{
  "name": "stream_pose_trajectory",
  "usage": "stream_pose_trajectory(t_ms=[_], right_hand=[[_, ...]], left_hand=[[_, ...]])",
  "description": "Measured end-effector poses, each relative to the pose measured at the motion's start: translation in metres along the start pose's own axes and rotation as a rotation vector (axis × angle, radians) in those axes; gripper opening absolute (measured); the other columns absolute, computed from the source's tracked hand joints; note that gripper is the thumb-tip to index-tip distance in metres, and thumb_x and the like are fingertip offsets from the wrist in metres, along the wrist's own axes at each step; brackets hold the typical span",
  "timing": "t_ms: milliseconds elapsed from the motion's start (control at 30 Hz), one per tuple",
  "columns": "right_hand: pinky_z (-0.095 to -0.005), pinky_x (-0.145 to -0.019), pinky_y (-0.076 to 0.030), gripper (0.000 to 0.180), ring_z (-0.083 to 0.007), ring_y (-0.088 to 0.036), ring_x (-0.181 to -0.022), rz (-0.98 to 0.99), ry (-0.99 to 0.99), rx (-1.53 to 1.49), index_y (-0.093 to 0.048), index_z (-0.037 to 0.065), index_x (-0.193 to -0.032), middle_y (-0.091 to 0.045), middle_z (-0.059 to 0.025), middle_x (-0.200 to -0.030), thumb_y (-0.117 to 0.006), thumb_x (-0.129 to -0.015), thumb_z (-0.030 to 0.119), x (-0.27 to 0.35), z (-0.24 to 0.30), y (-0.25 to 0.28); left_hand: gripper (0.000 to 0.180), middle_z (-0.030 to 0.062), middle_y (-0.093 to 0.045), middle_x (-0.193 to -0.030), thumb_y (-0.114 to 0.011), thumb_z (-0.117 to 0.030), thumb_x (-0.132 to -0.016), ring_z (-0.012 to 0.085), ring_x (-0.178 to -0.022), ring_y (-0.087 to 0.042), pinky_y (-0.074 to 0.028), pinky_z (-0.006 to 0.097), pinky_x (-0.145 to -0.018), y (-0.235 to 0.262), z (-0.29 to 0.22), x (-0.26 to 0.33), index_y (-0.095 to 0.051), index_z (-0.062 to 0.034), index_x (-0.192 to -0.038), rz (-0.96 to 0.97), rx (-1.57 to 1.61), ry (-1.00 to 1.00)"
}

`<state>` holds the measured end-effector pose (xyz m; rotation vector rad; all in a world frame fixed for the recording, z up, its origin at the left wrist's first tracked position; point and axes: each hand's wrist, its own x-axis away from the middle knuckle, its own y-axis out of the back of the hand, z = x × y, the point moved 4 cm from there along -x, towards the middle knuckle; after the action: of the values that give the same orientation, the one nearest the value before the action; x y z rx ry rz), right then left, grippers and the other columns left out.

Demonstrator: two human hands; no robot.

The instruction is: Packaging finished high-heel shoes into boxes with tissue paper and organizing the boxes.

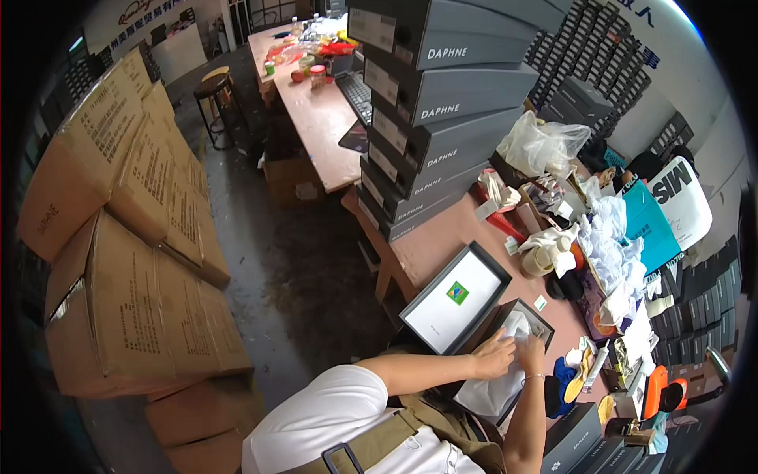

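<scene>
White, crumpled, thin wrapping (pixel 485 394) lies in an open dark-grey shoebox (pixel 538 317) on the worktop (pixel 433 235). The left hand (pixel 495 357) and right hand (pixel 531 355) touch it, fingers bent; whether they pinch it I cannot tell. Whatever the wrapping covers is hidden; the forearms mask part of the box.

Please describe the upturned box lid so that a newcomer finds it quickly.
Find the tall grey box stack on the pink table. Below it in view, left of the open box, lies the lid; a green sticker on its white inside sets it apart.
</scene>
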<state>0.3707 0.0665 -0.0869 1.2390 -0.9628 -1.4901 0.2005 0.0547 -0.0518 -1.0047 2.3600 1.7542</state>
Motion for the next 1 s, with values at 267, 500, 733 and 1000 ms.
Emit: stream_pose_trajectory(t_ms=[267, 500, 733, 1000], right_hand=[[-0.0288, -0.072, -0.051, 0.023, -0.0149, -0.062, -0.082, 0.292, -0.658, -1.373, -0.059, -0.004, -0.105, -0.064, -0.0071, -0.096, -0.057, -0.087, 0.01, 0.001, -0.007, 0.057], [-0.0339, -0.082, -0.052, 0.028, -0.0227, -0.063, -0.093, 0.04, -0.656, -1.62, -0.054, -0.005, -0.114, -0.064, -0.0125, -0.106, -0.048, -0.094, 0.013, 0.023, 0.015, 0.097], [-0.028, -0.074, -0.049, 0.027, -0.0124, -0.059, -0.085, -0.185, -0.63, -1.444, -0.06, -0.001, -0.111, -0.063, -0.0037, -0.098, -0.055, -0.091, 0.017, 0.019, 0.044, 0.097], [-0.0279, -0.097, -0.04, 0.042, -0.0137, -0.051, -0.111, -0.406, -0.486, -1.258, -0.051, -0.003, -0.127, -0.057, -0.0078, -0.123, -0.049, -0.098, 0.028, 0.025, 0.087, 0.154]], left_hand=[[0.026, 0.0101, -0.058, -0.096, -0.06, -0.031, -0.077, 0.0268, -0.108, -0.047, -0.027, 0.053, -0.102, -0.003, 0.003, -0.002, -0.067, -0.0066, -0.083, 0.031, 0.022, 0.05], [0.046, 0.0198, -0.054, -0.117, -0.059, -0.032, -0.082, 0.0338, -0.119, -0.046, -0.028, 0.046, -0.107, 0.032, 0.01, 0.017, -0.059, 0.0039, -0.111, -0.312, 0.613, 0.166], [0.083, 0.0216, -0.042, -0.13, -0.075, -0.032, -0.078, 0.0305, -0.124, -0.039, -0.029, 0.041, -0.107, 0.037, -0.039, 0.016, -0.029, 0.0023, -0.138, -0.333, 1.081, 0.328], [0.058, 0.0065, -0.054, -0.119, -0.071, -0.019, -0.082, 0.0143, -0.106, -0.055, -0.047, 0.03, -0.092, 0.084, -0.043, 0.014, -0.043, -0.0042, -0.13, -0.098, 1.98, 0.504]])
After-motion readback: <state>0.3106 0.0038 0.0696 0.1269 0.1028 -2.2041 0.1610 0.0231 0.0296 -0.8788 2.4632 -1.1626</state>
